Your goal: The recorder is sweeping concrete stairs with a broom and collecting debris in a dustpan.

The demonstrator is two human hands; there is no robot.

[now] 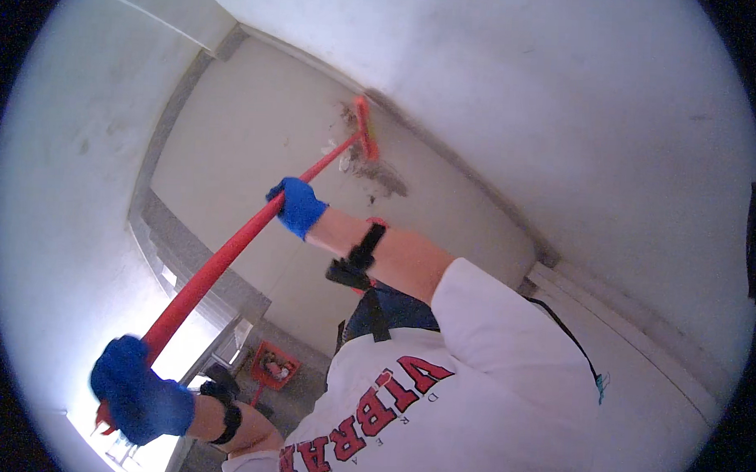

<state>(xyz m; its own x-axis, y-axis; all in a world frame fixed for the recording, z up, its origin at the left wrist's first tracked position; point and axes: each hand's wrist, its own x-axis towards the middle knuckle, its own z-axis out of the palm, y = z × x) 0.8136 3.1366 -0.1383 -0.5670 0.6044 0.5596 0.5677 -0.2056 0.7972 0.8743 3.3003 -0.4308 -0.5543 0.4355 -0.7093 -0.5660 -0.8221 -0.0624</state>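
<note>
Both of my hands wear blue gloves and are closed around a long red broom handle (219,268). My left hand (139,394) grips the handle near its upper end, at the lower left. Farther down the shaft, near the middle of the view, my right hand (296,208) is wrapped round it. The red broom head (366,129) rests on the floor near the base of the wall. Beside it lie a smear of brown dirt (380,178) and some pale debris. The bristles are hardly visible.
A red dustpan (261,373) with debris in it stands at the lower left, beyond my left forearm. White walls (565,118) with a grey skirting (456,155) border the pale floor (248,132). Bright light enters at the lower left. A ledge (633,328) runs along the right.
</note>
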